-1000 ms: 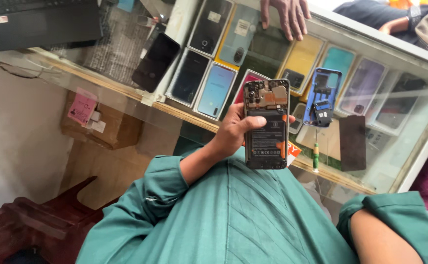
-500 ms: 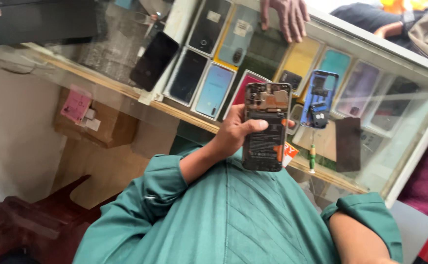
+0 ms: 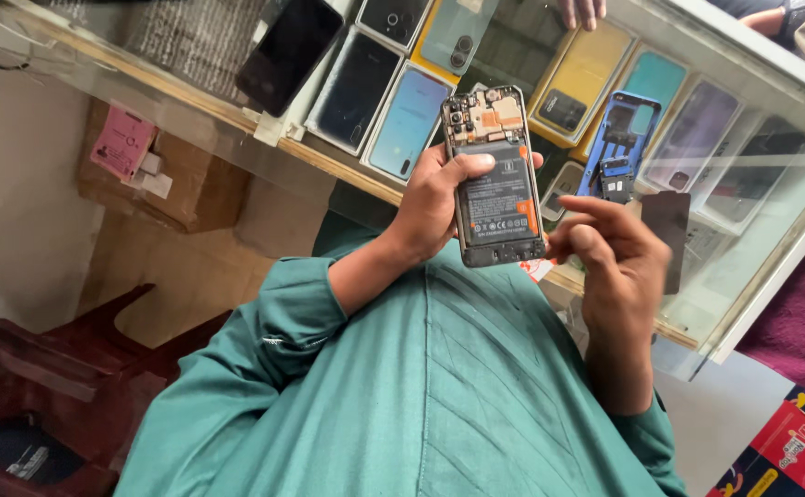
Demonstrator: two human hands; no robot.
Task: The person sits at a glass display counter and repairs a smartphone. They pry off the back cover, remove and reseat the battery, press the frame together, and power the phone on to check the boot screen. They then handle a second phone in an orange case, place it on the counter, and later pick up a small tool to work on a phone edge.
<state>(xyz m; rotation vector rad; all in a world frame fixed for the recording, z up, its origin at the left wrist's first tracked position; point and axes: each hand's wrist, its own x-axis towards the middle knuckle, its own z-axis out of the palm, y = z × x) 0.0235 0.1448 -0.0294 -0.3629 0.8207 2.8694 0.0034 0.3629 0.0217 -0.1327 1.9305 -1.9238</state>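
My left hand (image 3: pixel 432 198) grips an opened smartphone (image 3: pixel 494 175) with its back cover off, so the battery and circuit board show. It is held upright in front of my green shirt. My right hand (image 3: pixel 616 253) is raised just right of the phone's lower end, fingers curled and apart, with the fingertips close to the phone's edge. I cannot tell whether they touch it. Nothing shows in that hand.
A glass display counter (image 3: pixel 761 276) holds several phones and phone backs. A blue phone frame (image 3: pixel 621 147) and a dark flat panel (image 3: pixel 667 230) lie on the glass. Another person's fingers (image 3: pixel 579 11) rest at the top. Cardboard boxes (image 3: pixel 158 175) sit under the counter and a dark red chair (image 3: pixel 43 368) stands at left.
My right hand has come up into view beside the phone's lower end. The left hand has kept the phone in its grip and brought it closer to the camera.
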